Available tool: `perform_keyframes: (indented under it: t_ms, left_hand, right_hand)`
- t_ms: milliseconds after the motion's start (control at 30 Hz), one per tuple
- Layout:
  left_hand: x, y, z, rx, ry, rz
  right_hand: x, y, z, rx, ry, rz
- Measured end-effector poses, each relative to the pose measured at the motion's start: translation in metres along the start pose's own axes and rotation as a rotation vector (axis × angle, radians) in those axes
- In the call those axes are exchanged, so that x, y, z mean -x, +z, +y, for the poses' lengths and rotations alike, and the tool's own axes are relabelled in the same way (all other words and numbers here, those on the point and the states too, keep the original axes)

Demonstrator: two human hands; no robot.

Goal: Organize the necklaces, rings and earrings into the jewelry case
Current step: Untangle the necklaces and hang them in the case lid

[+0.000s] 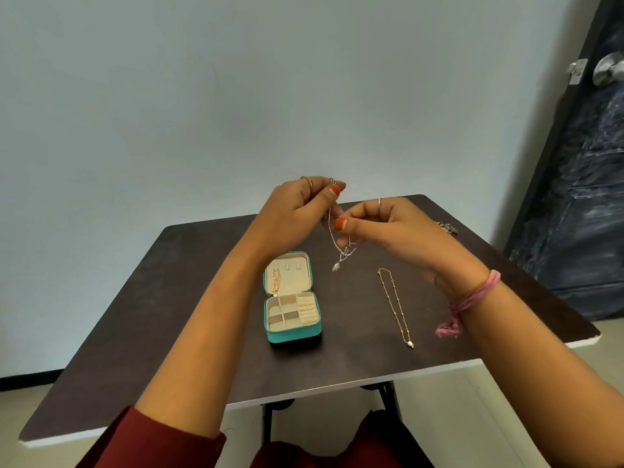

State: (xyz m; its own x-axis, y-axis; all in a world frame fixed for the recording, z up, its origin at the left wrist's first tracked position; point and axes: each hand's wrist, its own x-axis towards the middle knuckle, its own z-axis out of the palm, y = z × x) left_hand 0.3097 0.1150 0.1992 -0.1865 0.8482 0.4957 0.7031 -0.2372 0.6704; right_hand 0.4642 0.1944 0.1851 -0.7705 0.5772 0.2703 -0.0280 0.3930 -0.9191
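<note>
— What does the small teal zip-around jewelry case hold?

— It lies open on the dark brown wooden table. Its cream-lined lid carries one rose-gold chain necklace; the base shows four square compartments and a padded block of ring rolls, with nothing discernible in them.

— How many necklaces in all?

— Three. One in the lid, one thin gold chain with a pale bead pendant stretched flat on the table to the case's right, and one fine silver chain with a small pendant hanging in the air above the table.

— Who holds that one?

— Both hands. The left hand pinches its upper end, the right hand pinches it lower down. A small dark cluster of jewelry sits near the far right edge, too blurred to count.
</note>
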Motion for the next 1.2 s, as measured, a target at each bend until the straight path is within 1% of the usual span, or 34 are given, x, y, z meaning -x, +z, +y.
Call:
perform_keyframes:
  t_ms: [167,367,467,567,633,700,800,867,967,1033,1133,1200]
  left_hand:
    - [-0.001,-0.001,0.001,-0.086,-0.050,-0.119]
    - [0.002,-0.003,-0.006,-0.011,-0.086,-0.290]
    - [0.004,-0.002,-0.007,-0.033,-0.114,-0.374]
    - [0.004,0.003,-0.007,-0.109,-0.124,-0.394]
    - [0.003,0.005,-0.007,-0.098,-0.159,-0.390]
    - [0.002,0.008,-0.008,0.041,-0.208,-0.389]
    - [0.007,0.012,-0.011,0.479,-0.347,-0.342]
    - [0.010,0.016,-0.016,0.711,-0.384,-0.308]
    - [0.015,0.019,-0.025,0.924,-0.391,-0.258]
    - [0.018,0.021,-0.026,1.090,-0.405,-0.260]
    - [0.022,0.023,-0.026,1.219,-0.387,-0.286]
    - [0.022,0.024,-0.029,1.270,-0.367,-0.307]
  right_hand:
    - [0.001,-0.001,0.009,-0.030,0.035,0.029]
    - [0.005,-0.003,0.017,-0.078,0.085,-0.012]
    - [0.006,-0.002,0.018,-0.098,0.074,-0.020]
    - [0.006,0.002,0.018,-0.086,0.068,-0.046]
    - [0.005,0.003,0.019,-0.081,0.084,-0.039]
    - [0.003,0.002,0.020,-0.113,0.111,-0.021]
    - [0.003,0.003,0.023,-0.294,0.151,-0.022]
    - [0.003,0.005,0.025,-0.344,0.141,-0.010]
    - [0.003,0.011,0.029,-0.313,0.076,0.091]
    - [0.003,0.014,0.031,-0.304,0.026,0.131]
    - [0.003,0.019,0.032,-0.375,-0.008,0.082]
    - [0.003,0.021,0.034,-0.448,0.010,0.047]
